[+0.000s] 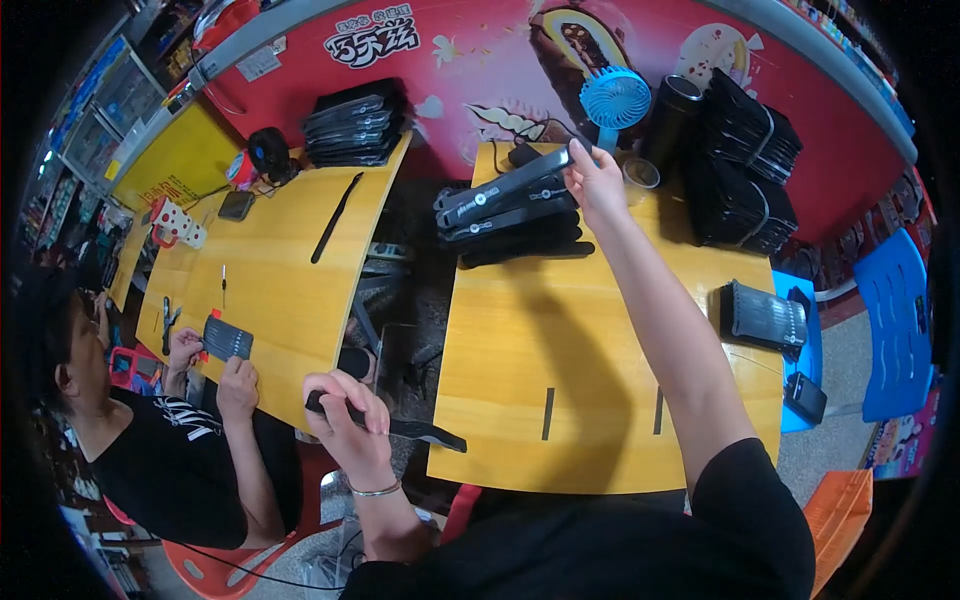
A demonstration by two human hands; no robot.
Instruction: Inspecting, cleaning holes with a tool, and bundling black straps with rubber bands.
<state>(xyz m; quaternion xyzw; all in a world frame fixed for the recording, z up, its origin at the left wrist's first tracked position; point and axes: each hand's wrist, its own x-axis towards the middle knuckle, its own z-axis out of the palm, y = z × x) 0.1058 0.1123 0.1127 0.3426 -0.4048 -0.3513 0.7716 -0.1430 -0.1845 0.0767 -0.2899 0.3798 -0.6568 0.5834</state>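
My left hand [352, 425], with a bracelet at its wrist, is curled round one end of a thin black strap [428, 432]. The strap's free end reaches over the near left corner of the right-hand table. My right arm stretches forward across that table. The fingers of my right hand [598, 185] pinch the right end of a long flat black packet [510, 188] with white print. This packet is tilted, its right end higher, on top of a pile of similar black packets [520, 228] at the table's far left edge.
Two black tape marks [548, 413] lie on the wooden table [490, 370]. Banded black bundles [745, 205], a blue fan [614, 98] and a dark cylinder [672, 118] stand at the back right. A co-worker [175, 470] handles a black piece [228, 340] at the left table.
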